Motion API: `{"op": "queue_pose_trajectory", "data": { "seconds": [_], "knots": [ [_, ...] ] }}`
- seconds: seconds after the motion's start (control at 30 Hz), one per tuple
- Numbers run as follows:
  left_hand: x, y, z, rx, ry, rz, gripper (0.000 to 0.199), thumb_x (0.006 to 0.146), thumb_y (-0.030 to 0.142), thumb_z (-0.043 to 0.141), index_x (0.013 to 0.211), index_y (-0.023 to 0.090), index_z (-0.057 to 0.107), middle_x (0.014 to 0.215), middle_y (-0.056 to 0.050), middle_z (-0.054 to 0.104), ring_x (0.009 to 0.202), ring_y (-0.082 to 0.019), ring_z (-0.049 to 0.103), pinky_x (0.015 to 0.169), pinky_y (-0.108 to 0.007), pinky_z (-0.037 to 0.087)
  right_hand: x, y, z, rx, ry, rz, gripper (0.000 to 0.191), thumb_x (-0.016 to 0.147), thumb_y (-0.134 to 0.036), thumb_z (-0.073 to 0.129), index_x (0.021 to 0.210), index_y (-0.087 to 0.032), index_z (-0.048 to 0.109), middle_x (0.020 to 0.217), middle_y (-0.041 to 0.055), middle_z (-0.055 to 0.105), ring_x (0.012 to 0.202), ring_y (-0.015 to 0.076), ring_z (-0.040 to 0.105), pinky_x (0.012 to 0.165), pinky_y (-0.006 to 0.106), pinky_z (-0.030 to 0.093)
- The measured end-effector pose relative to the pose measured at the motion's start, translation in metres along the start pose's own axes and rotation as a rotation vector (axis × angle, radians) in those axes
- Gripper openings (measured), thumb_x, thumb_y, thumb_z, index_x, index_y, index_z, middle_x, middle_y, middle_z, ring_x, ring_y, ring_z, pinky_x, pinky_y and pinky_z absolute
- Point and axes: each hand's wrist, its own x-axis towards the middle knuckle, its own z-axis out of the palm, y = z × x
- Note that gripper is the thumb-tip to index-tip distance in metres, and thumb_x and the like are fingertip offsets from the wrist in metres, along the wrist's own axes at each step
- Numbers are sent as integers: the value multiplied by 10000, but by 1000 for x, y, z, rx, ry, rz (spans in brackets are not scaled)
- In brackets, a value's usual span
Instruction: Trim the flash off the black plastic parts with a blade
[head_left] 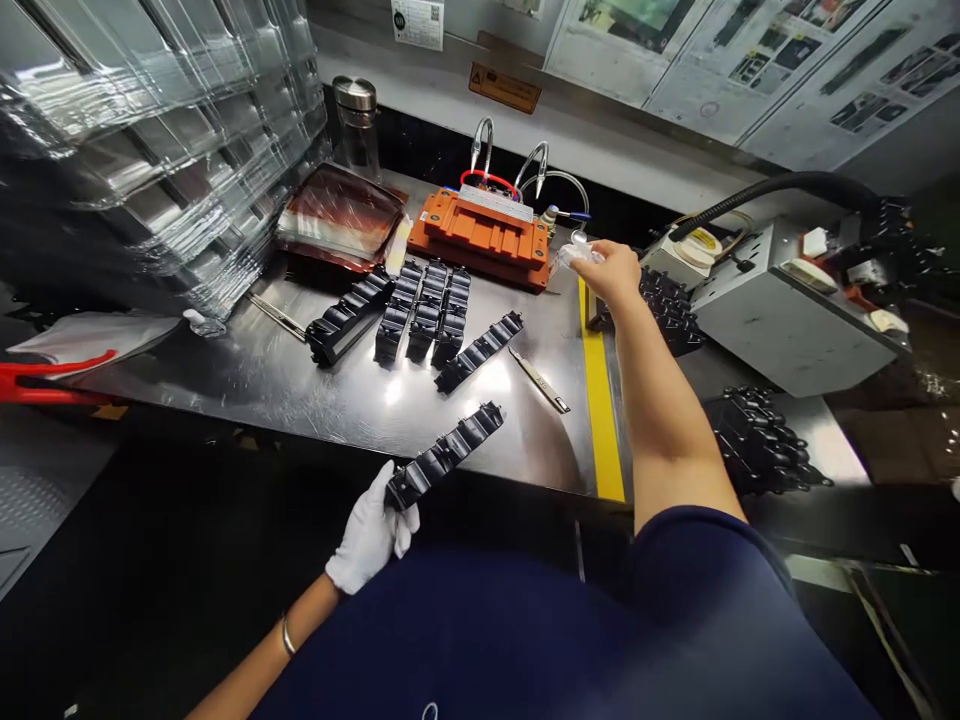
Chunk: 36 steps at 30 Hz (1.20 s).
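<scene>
My left hand (pixel 375 530), in a white glove, grips the lower end of a black ribbed strip (pixel 448 455) held tilted over the table's front edge. Bare and stretched forward, my right hand (pixel 611 272) pinches a small clear, whitish piece (pixel 580 247) just right of the orange fixture (pixel 484 235). Behind the held strip, another black strip (pixel 480 352) lies at a slant on the metal table (pixel 300 395). Several more black strips (pixel 429 310) lie side by side in front of the fixture. Tweezers (pixel 540 380) rest to their right.
Plastic-wrapped trays (pixel 187 130) are stacked at the left. A glass bottle (pixel 358 125) and reddish-brown bags (pixel 341 215) stand at the back. Yellow tape (pixel 601 420) crosses the table. Black parts (pixel 765 440) and a grey machine box (pixel 795 310) are on the right.
</scene>
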Motion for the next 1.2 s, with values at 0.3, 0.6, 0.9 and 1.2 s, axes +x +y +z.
{"op": "queue_pose_trajectory", "data": {
  "seconds": [0.3, 0.6, 0.9, 1.2],
  "knots": [
    [-2, -10, 7, -126, 106, 4, 629, 878, 671, 399, 556, 142, 506, 485, -46, 547, 310, -91, 417, 337, -217, 284, -263, -3, 17, 165, 19, -1037, 341, 839, -447, 616, 1055, -198, 700, 1103, 30, 604, 940, 71, 520, 785, 188, 469],
    [-10, -4, 19, -92, 138, 58, 543, 940, 539, 334, 620, 142, 523, 492, -40, 550, 319, -91, 424, 339, -209, 305, -277, 4, 28, 233, 84, -828, 312, 828, -410, 607, 1044, -212, 714, 1122, 41, 593, 990, 86, 525, 839, 212, 498],
    [-12, -10, 14, -141, 121, 65, 498, 929, 545, 370, 657, 150, 502, 499, -24, 548, 332, -86, 423, 345, -202, 314, -272, 10, 16, -29, 246, -737, 282, 798, -364, 630, 1024, -222, 720, 1141, 40, 570, 975, 130, 435, 772, 227, 442],
    [-15, -9, 21, -140, 125, 99, 521, 901, 593, 378, 637, 156, 484, 498, -27, 544, 325, -95, 432, 342, -217, 313, -260, 12, 26, -38, 177, -822, 291, 850, -333, 573, 1102, -267, 701, 1235, 9, 524, 1028, 151, 373, 870, 289, 392]
  ]
}}
